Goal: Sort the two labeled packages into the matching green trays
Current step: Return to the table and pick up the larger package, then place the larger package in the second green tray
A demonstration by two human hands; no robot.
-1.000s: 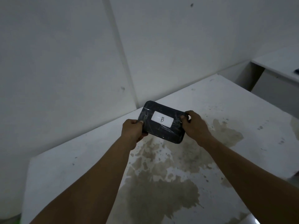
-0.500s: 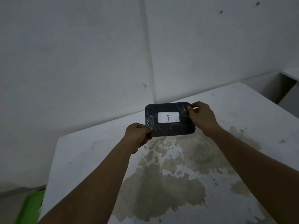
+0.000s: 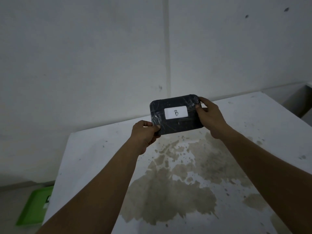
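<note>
At the far left, a green tray (image 3: 34, 206) is lying on the floor below the counter (image 3: 94, 159) edge, well apart from the hands; a small white tag on its rim is showing, but its lettering is too small to read.

Risk: the package (image 3: 175, 114) is being carried in the air, above the counter's far edge, and the tray's label is not confirmed from here. Placing it there unchecked could mis-sort it. The second tray is out of view. The film wrap is looking glossy, so a pinch at only two corners could slip, and the package would be dropping onto the stained counter (image 3: 168, 191).

The left hand (image 3: 144, 132) is gripping the package's lower-left corner, thumb on the front face, fingers (image 3: 156, 128) closed against the wrap. The package is a dark, film-wrapped rectangle tilting slightly, front face toward the camera, with a white label (image 3: 176, 112) reading "B". The right hand (image 3: 209, 118) is clamping the upper-right corner, thumb on the front and fingers wrapping behind the edge. The package is spanning the gap between both hands, touching nothing else.
</note>
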